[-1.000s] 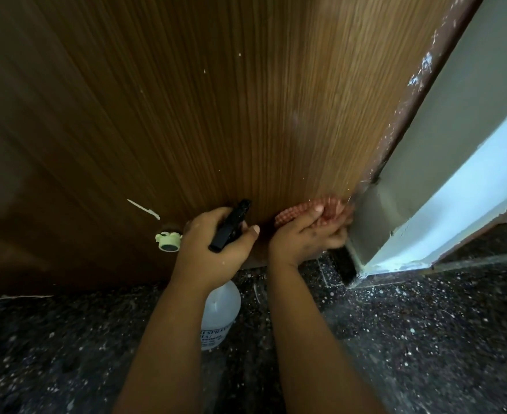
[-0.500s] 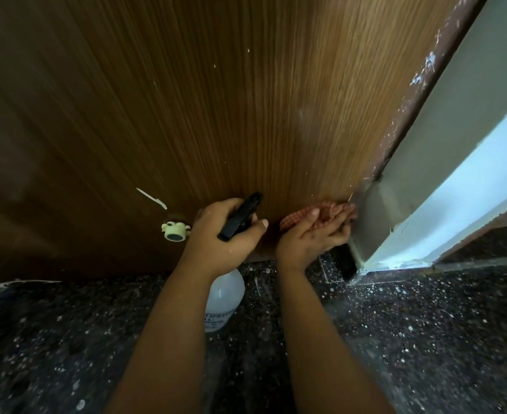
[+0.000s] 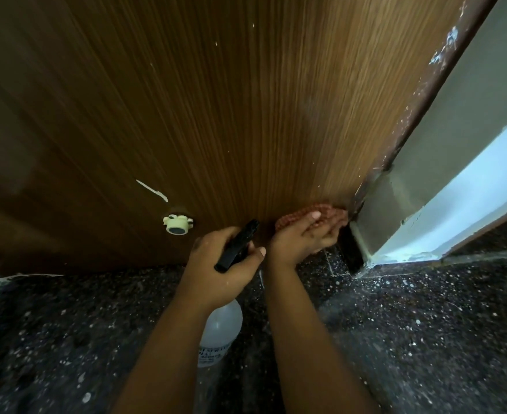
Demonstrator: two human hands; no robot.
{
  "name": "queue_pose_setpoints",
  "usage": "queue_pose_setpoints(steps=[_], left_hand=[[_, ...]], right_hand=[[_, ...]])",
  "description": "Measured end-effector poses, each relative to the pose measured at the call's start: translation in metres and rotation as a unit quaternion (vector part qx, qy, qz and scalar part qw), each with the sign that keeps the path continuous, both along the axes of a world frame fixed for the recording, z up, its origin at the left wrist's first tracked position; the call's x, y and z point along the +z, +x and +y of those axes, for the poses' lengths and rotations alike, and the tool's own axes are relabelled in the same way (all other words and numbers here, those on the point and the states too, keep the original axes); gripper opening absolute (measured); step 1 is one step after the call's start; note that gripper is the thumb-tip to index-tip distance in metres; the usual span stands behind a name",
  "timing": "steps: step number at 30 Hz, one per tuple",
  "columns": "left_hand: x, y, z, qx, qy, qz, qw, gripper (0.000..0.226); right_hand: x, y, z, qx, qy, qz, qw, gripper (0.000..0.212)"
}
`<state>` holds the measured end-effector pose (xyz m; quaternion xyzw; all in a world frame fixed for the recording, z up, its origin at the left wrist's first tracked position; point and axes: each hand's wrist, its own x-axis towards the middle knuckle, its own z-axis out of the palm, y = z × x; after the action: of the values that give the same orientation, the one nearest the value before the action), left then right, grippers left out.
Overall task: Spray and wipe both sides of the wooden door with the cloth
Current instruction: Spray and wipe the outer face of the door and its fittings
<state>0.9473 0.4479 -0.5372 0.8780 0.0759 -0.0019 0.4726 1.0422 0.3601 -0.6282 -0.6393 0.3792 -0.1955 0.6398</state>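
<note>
1. The wooden door (image 3: 246,115) fills the upper part of the head view. Its brown surface has fine vertical grain and scattered pale specks. A short white streak (image 3: 152,190) marks it low on the left.
2. The right hand (image 3: 309,234) presses a reddish checked cloth (image 3: 312,213) against the bottom right corner of the door. The fingers lie fairly straight over the cloth. The cloth sits just beside the door's right edge, close above the floor (image 3: 425,339).
3. The left hand (image 3: 219,270) grips the neck of a spray bottle (image 3: 221,330), fingers curled round it. The black spray head (image 3: 237,245) juts above the fist and points toward the door. The clear bottle body hangs below the hand, with printed lettering near its base; the lettering is too small to read.
4. The two hands are near each other, the left slightly lower and further from the door.
5. A small pale round fitting (image 3: 177,225) with a dark centre is fixed low on the door, left of the left hand. It appears to be a door stop, though the view does not confirm this.
6. A grey and white door frame (image 3: 455,174) runs diagonally along the right. White flecks mark the dark door edge beside it.
7. The floor is dark speckled stone, spattered with white spots.
</note>
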Motion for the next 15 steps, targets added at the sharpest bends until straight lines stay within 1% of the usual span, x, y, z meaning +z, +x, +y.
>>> queue_pose_setpoints(steps=[1, 2, 3, 4, 5, 6, 7, 8, 9, 11, 12, 13, 15], left_hand=[[-0.002, 0.002, 0.001, 0.006, -0.001, 0.002, 1.0, 0.015], [-0.004, 0.003, 0.001, 0.012, -0.003, 0.003, 1.0, 0.015], [-0.005, 0.005, 0.002, 0.015, -0.003, 0.002, 1.0, 0.015], [-0.005, 0.005, 0.002, 0.014, -0.004, 0.003, 1.0, 0.016], [-0.005, 0.006, 0.002, 0.012, -0.006, 0.003, 1.0, 0.016], [-0.004, 0.007, 0.001, 0.009, -0.008, 0.004, 1.0, 0.017], [-0.004, 0.007, 0.001, 0.007, -0.01, 0.006, 1.0, 0.017], [-0.003, 0.008, 0.0, 0.006, -0.012, 0.006, 1.0, 0.017], [-0.003, 0.009, -0.001, 0.005, -0.011, 0.005, 1.0, 0.017], [-0.004, 0.012, -0.003, 0.006, -0.005, 0.007, 1.0, 0.016], [-0.006, 0.013, -0.003, 0.009, -0.005, 0.012, 1.0, 0.015], [-0.007, 0.014, -0.003, 0.012, -0.007, 0.012, 1.0, 0.015], [-0.01, 0.015, -0.002, 0.018, -0.009, 0.011, 1.0, 0.015]], right_hand=[[0.002, 0.001, 0.003, -0.025, -0.001, -0.046, 0.999, 0.056], [-0.002, 0.002, 0.004, -0.039, -0.003, -0.068, 0.997, 0.058], [-0.004, 0.003, 0.006, -0.045, 0.013, -0.057, 0.997, 0.059], [-0.014, 0.004, 0.001, -0.059, 0.054, -0.017, 0.997, 0.059], [-0.019, 0.006, -0.007, -0.08, 0.142, 0.039, 0.986, 0.058], [-0.031, 0.009, -0.018, -0.081, 0.225, 0.098, 0.966, 0.058], [-0.039, 0.008, -0.027, -0.084, 0.294, 0.12, 0.944, 0.058], [-0.046, 0.008, -0.033, -0.076, 0.31, 0.124, 0.94, 0.058], [-0.046, 0.005, -0.033, -0.063, 0.293, 0.121, 0.946, 0.057], [-0.037, 0.001, -0.018, -0.024, 0.187, 0.071, 0.98, 0.057], [-0.034, -0.001, -0.011, -0.01, 0.134, 0.045, 0.99, 0.058], [-0.032, -0.003, -0.007, -0.006, 0.1, 0.024, 0.995, 0.059], [-0.038, -0.001, -0.01, -0.011, 0.065, 0.023, 0.998, 0.057]])
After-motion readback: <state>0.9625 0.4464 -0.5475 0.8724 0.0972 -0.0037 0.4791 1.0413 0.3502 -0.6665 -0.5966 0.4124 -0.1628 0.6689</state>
